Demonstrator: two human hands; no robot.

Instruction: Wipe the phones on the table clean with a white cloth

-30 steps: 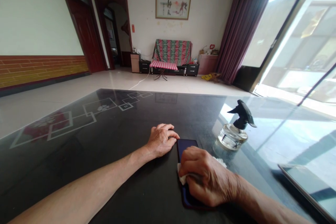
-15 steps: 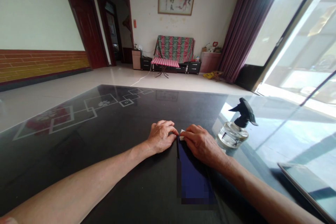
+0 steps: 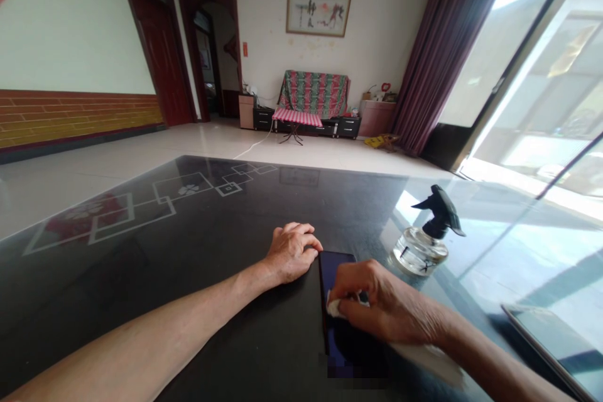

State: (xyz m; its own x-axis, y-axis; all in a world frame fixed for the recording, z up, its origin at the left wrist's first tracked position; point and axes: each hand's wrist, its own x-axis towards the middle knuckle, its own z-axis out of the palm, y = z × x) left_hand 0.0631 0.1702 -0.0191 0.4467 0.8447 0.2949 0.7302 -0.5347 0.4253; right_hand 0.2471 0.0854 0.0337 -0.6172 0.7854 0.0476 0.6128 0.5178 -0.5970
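Note:
A dark phone-like slab with a bluish glossy face lies flat on the black glossy table. My left hand rests on the table with its fingertips at the slab's upper left corner, fingers partly curled and apart, holding nothing. Over the slab's middle, my right hand pinches a small white cloth or tissue against the surface. Part of the slab is hidden under my right hand, and its lower end is blurred by blocky pixels.
A clear spray bottle with a black trigger head stands right of my right hand. At the right edge lies a flat, glossy, thin-edged object. Beyond the table are a striped small table and a covered item against the wall.
My right hand has moved from the slab's upper edge down toward me with the white cloth, uncovering the slab's top edge. My left hand stays at the upper left corner.

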